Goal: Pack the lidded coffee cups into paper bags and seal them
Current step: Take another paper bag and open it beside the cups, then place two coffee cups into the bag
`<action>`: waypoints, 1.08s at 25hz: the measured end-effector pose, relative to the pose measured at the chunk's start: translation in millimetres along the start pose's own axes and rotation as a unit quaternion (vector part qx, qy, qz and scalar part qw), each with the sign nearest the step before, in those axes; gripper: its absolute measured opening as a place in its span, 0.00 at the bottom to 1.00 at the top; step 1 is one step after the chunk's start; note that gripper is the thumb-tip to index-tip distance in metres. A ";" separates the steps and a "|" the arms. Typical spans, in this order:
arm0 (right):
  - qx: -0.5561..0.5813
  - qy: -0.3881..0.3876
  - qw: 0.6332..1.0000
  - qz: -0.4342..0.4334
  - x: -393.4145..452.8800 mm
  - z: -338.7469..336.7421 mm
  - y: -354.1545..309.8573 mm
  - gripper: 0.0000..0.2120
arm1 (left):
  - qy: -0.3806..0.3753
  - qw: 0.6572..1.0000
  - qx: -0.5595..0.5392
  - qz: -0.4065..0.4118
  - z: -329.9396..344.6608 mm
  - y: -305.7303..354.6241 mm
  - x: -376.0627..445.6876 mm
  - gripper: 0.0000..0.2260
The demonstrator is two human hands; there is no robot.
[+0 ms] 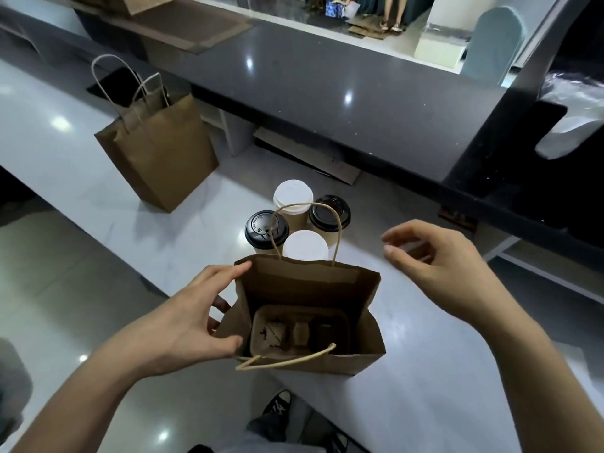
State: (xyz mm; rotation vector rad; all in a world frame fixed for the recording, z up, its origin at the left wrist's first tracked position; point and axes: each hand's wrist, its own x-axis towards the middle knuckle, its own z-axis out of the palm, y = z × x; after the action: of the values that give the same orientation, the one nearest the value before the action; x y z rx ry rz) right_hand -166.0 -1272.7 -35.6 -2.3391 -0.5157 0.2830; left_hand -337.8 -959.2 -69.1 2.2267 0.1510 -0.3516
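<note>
Head view: the open paper bag [309,317] stands at the counter's [81,178] near edge, four lidded cups [295,225] just behind. Our left hand [183,325] grips its side — right hand [438,266] hovers spread, empty. We risk tipping cups onto the tray [299,331] inside.

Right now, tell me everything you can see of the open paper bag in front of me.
The open paper bag is brown kraft, standing upright on the white counter, mouth spread wide. Its two twisted paper handles differ: the far one stands up, the near one droops over the front rim. A moulded pulp cup carrier sits empty at the bottom. The left hand holds its left wall; the right hand hovers apart.
</note>
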 end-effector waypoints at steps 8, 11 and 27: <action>-0.146 -0.098 0.979 -0.107 83.3 64.6 8.2 0.23 | 0.006 1.000 -0.003 -0.002 4.5 -1.6 -4.8 0.43; -0.247 -0.134 0.944 -0.176 102.8 86.7 7.1 0.33 | 0.008 1.000 -0.013 -0.004 6.0 -4.0 -5.9 0.43; -0.386 -0.097 0.879 -0.263 121.5 118.4 17.7 0.32 | 0.012 1.000 -0.025 -0.011 3.1 -13.2 -16.7 0.43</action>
State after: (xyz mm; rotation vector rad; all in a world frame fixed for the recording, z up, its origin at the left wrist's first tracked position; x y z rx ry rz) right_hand -92.5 -1159.7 -140.0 -2.7825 -1.5689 0.0436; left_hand -357.4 -953.1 -75.7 2.1818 0.1961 -0.3290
